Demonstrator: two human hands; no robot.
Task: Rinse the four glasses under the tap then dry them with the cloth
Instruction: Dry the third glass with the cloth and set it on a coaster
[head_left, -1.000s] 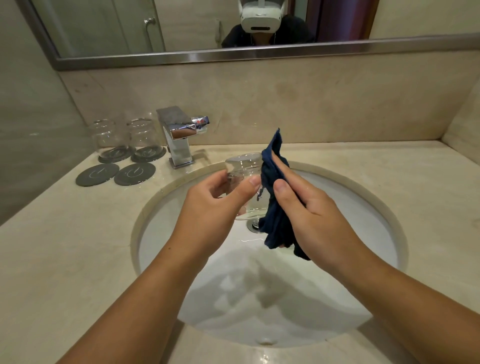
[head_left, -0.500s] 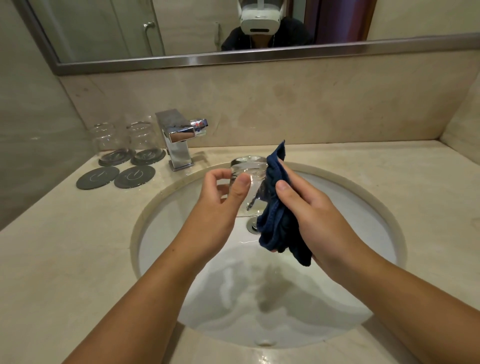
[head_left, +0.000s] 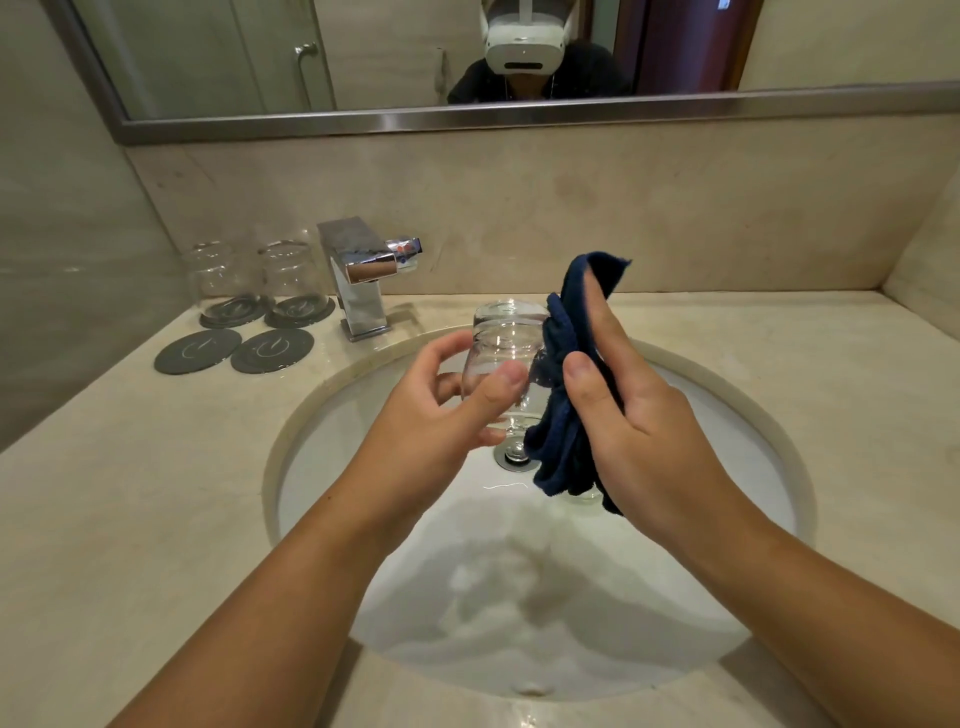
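Drying goes on over the white oval basin (head_left: 727, 410). Compared with half a second ago, the right hand (head_left: 639, 410) sits higher and the dark blue terry cloth (head_left: 563, 447) reaches up the side of the clear rounded glass (head_left: 506, 348); its top flap now stands above the glass instead of bunching lower. Judged a wiping stroke midway, this glass not finished. Left hand (head_left: 441, 410) grips the glass low, thumb on the near wall, fingers curled behind. Right hand pinches the cloth between thumb and fingers, pressing it against the glass's right side. Two other clear glasses (head_left: 223, 278) wait on the beige stone desk (head_left: 130, 493), back left; the fourth is not seen.
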